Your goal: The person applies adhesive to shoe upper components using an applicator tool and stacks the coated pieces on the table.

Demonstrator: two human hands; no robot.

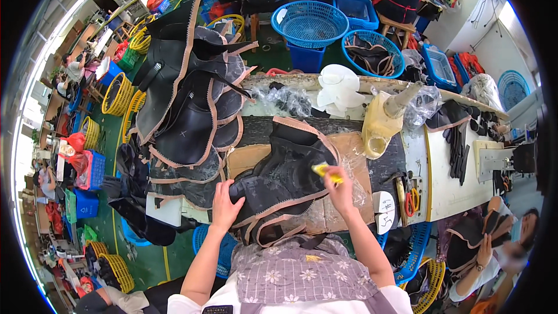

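Black panel, smooth, leathery and curved with a pinkish zigzag border, is lying on brown cardboard by the counter's front edge. The left hand is resting on its left side, grip spread apart. The right hand's grip is clamping a small yellow-and-white piece at its right side. Similar panels are lying heaped toward the counter's left edge; a translucent yellowish plastic jug is sitting toward its far edge
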